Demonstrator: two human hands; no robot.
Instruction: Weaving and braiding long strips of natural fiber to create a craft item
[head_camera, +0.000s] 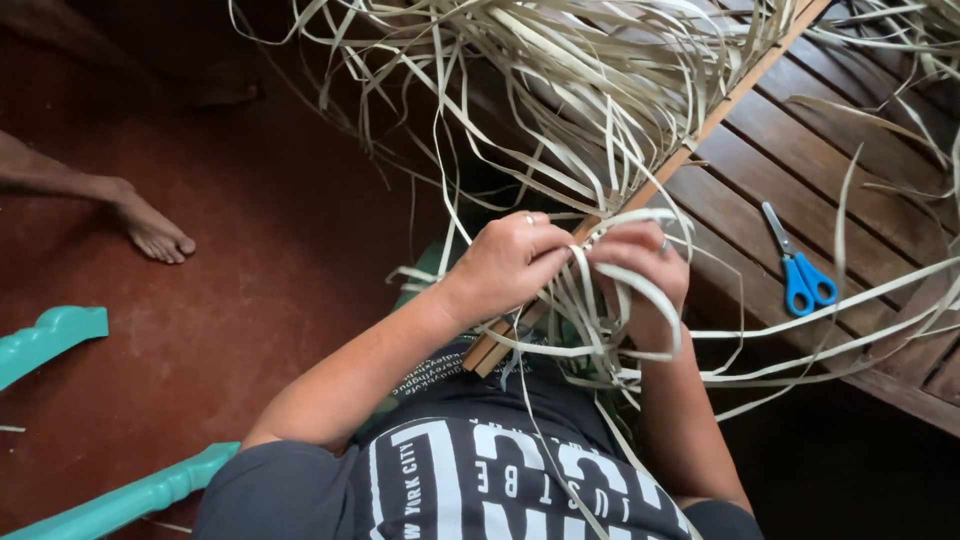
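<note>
- Strips (600, 300) of pale dried leaf, flat and ribbon-like, sit right in the middle of the head view, bunched between both hands against a thin wooden slat (690, 150).
- left hand (510, 262) is curled shut, fingers pinched on the strips where they meet the slat; there's a ring on one finger.
- right hand (645, 275) is closed too, gripping the same bundle from the other side, with one wide strip looped over its back. The two hands are practically touching.
- the slat runs diagonally from the lap up to the top right, smooth light wood, with loads of loose strips fanning out from it, curly and tangled.
- under all that is a dark slatted wooden desk (850, 170), planks with gaps between them.
- scissors (797, 265) with blue handles lie on the desk, off to the right of the hands, blades closed as far as I can tell.
- reddish floor (250, 300) on the left, someone else's bare foot (150, 228) on it, plus turquoise carved furniture pieces (50, 335).
- stray strips cross over the forearms and dark printed shirt (480, 480).
</note>
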